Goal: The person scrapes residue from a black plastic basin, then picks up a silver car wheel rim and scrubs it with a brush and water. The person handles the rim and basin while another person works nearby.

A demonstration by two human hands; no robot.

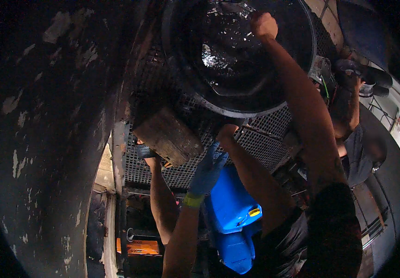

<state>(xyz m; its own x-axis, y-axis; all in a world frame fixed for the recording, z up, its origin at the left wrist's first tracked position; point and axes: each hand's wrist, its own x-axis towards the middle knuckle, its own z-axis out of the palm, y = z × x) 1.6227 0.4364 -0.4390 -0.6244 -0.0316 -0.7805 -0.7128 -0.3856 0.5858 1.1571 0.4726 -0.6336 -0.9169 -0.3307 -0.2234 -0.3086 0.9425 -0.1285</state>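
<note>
Your blue-gloved left hand [206, 173] extends its fingers near a blue plastic jug [230, 204]; your bare right hand [265, 26] clenches over a round black tub [255, 103].

The scene is looked down on from a person's head, through the left one of two wide fisheye cameras worn side by side. The picture is kept upright, so the person's left is shown on the left. A bare forearm [306, 111] is caught close up on the right, and a blue-gloved hand [206, 176] is seen near the middle. On the far side, a round black tub [246, 113] is cut off by the top edge. On the near side, a blue plastic jug [230, 204] is seen from above. The left is filled by a scuffed dark panel [47, 139]. The corners are left black.
</note>
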